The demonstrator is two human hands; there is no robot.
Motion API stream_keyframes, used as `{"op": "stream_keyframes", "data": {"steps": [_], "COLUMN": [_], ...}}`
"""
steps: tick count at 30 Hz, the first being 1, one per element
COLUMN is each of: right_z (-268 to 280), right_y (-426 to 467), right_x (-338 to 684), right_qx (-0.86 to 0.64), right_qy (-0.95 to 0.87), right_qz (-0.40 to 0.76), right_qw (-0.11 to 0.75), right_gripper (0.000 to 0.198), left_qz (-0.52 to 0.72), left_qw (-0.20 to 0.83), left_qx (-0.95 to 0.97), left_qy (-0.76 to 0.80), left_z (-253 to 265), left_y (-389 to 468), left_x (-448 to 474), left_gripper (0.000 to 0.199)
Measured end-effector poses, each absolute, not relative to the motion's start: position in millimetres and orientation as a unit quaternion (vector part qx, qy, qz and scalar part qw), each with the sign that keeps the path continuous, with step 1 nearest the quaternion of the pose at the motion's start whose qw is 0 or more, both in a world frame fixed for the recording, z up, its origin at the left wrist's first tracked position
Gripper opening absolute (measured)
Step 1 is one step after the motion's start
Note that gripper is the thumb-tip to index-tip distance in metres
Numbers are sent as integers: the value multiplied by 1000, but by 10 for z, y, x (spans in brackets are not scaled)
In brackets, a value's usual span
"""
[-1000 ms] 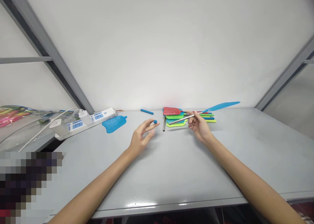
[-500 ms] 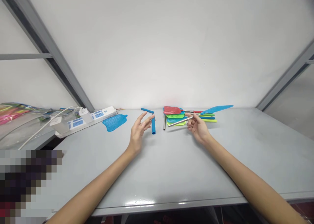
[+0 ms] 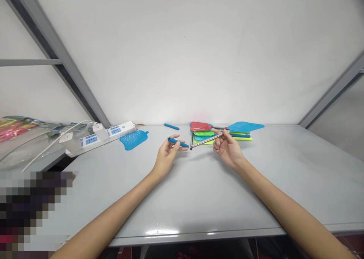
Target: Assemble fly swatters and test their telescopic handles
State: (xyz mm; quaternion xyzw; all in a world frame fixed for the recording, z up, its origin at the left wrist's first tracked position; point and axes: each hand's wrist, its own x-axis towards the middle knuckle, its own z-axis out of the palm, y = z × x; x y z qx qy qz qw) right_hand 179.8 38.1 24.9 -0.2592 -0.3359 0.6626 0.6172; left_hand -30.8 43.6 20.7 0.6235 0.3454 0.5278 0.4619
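Between the thumb and fingers of my left hand [image 3: 165,156] is a blue handle tube [image 3: 174,141], lying nearly level with its right end tilted down. My right hand [image 3: 227,149] pinches the metal rod [image 3: 205,141] of a fly swatter, whose blue mesh head [image 3: 246,127] sticks out to the right. The rod's bare end points left and down, close to the tube's right end; I cannot tell whether they touch. Behind it, another metal rod [image 3: 192,138] lies on the table beside a pile of fly swatters topped by a red one [image 3: 200,126].
A loose blue swatter head [image 3: 134,139] lies at left, and a second blue tube [image 3: 171,126] near the wall. A white power strip [image 3: 125,129] with plugs and cables runs along the table's left side. Plastic-wrapped items [image 3: 17,130] lie further left. The grey table [image 3: 182,198] meets a white wall.
My left hand has turned the blue tube from upright to nearly level, bringing it toward the rod. The swatter in my right hand has rolled, so its head shows broader, and its rod shifted left.
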Motion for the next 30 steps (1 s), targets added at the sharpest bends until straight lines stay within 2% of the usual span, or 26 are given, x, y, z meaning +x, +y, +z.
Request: {"op": "stream_keyframes", "data": {"steps": [11,15,24,30], "right_z": [330,324,300,267], "right_y": [332,337,349,364], "right_x": [1755,1766,1789,1792], "right_qx": [-313,-289,-293,-325], "right_qy": [-374,-363,-384,-444], "right_qz": [630,648,634,589], "right_qw": [604,604,603,592], "right_gripper": [32,31,29,36], "left_qz": [421,382,352,348], "left_qw": [420,401,378,343], "left_qx": [703,730,756,765], "left_qy": [391,400,401,420], "left_z": [186,188,145,143], "left_y": [392,385,402,420], "left_x": [-296,-300,-324,-342], "left_gripper": [31,32,31,32]}}
